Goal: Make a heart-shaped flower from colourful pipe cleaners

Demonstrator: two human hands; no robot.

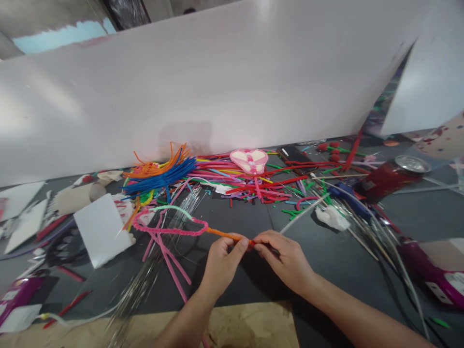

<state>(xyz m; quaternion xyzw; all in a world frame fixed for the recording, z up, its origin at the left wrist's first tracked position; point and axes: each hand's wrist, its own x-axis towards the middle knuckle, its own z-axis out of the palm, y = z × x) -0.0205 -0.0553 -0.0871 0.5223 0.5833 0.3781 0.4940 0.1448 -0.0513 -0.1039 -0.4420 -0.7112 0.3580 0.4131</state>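
Between thumb and fingers, my left hand (224, 258) pinches an orange pipe cleaner stem (218, 232) near its right end. Close beside it, my right hand (286, 258) pinches the tip of the same stem, where a bit of red-orange shows at the fingertips. To the left, the stem joins a long loop of twisted pink pipe cleaner (174, 232) with a mint green strand (177, 209) along its upper side. Pink pipe cleaners (170, 263) hang below the loop's left part. My fingertips hide the exact end of the stem.
Orange and blue pipe cleaner bundles (165, 176) lie at the back left. A pink heart (250, 162) rests on red and pink strands. Around are a can (397, 176), thin wires (141, 285), white card (103, 232), brown paper (253, 324) and a phone (295, 159).
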